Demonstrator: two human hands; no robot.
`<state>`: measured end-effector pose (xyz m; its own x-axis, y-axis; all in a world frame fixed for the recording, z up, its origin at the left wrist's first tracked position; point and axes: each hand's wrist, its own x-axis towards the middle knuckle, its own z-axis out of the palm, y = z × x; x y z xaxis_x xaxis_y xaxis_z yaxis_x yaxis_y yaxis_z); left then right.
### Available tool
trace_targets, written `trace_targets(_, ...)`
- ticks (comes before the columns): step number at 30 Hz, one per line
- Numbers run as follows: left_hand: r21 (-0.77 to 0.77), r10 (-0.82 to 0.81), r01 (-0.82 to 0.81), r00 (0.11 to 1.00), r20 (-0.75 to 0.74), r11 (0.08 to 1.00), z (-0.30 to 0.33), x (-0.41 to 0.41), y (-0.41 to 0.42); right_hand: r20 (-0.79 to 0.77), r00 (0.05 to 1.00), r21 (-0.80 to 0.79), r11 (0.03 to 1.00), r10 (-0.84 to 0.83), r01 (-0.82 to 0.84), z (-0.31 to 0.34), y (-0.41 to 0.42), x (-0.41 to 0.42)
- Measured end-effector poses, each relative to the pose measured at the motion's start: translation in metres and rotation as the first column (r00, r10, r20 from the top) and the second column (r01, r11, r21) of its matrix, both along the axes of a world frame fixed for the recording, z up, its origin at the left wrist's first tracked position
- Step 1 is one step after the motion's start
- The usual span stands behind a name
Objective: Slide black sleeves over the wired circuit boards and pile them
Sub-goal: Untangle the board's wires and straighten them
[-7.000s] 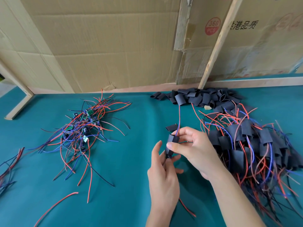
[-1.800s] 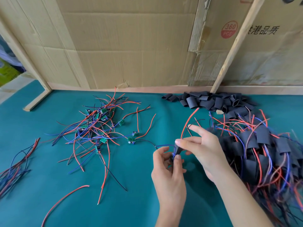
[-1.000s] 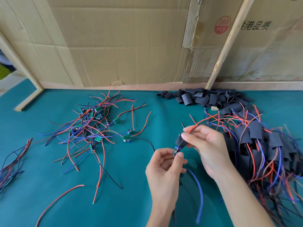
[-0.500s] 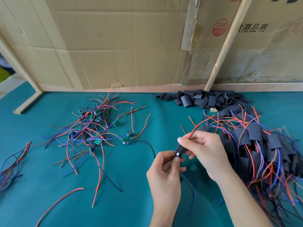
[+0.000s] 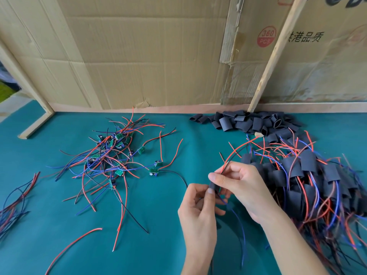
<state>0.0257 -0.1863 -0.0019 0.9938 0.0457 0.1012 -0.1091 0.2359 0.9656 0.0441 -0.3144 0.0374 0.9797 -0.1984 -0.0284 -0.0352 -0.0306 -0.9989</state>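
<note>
Against cardboard backing, we find the green surface [image 5: 59, 245] bearing a large sleeved pile [image 5: 309, 183] at right, bare boards [image 5: 111, 155] remaining centre-left, spare sleeves [image 5: 248, 123] upper right, while left hand [image 5: 198, 211] and right hand [image 5: 238, 183] pinch one black sleeve [image 5: 214, 187] at lower centre.

Black sleeves [image 5: 246, 122] and red, blue and black wires [image 5: 111, 161] on small green circuit boards [image 5: 118, 172] lie on a teal tabletop [image 5: 59, 225] before brown cardboard [image 5: 149, 56].

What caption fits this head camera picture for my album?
Two hands slide a black sleeve over a wired board beside the finished pile.
</note>
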Motion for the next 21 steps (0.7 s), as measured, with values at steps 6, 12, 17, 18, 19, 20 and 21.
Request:
trace_targets(6, 0.025, 0.023, -0.023, 1.0, 0.0, 0.999, 0.0, -0.001, -0.001, -0.027, 0.999, 0.015, 0.999, 0.037, -0.036, 0.002, 0.001, -0.002)
trace_targets(12, 0.035, -0.007, 0.008, 1.0, -0.018, 0.999, 0.002, -0.003, -0.003, -0.019, 1.0, -0.02, 1.0, -0.015, 0.014, 0.017, 0.005, -0.012)
trace_targets(17, 0.031, -0.006, 0.007, 0.999, -0.049, 0.999, -0.002, -0.001, -0.004, 0.074, 0.974, -0.433, 0.873, -0.212, 0.223, 0.07, -0.048, -0.039)
trace_targets(18, 0.032, 0.001, 0.001, 0.999, -0.049, 1.0, -0.004, 0.0, -0.004, 0.085, 0.966, -0.576, 0.779, -0.243, 0.247, 0.081, -0.068, -0.045)
trace_targets(19, 0.031, 0.001, 0.001, 0.999, -0.048, 1.0, -0.005, 0.0, -0.004, 0.07, 0.957, -0.706, 0.664, -0.281, 0.247, 0.091, -0.09, -0.05)
trace_targets(20, 0.033, -0.004, 0.006, 0.999, -0.046, 0.999, -0.005, 0.0, -0.005, 0.049, 0.939, -0.792, 0.56, -0.341, 0.245, 0.097, -0.114, -0.052)
trace_targets(21, 0.037, -0.008, 0.009, 0.999, -0.045, 0.999, -0.005, 0.0, -0.005, 0.051, 0.918, -0.835, 0.488, -0.393, 0.255, 0.099, -0.142, -0.051)
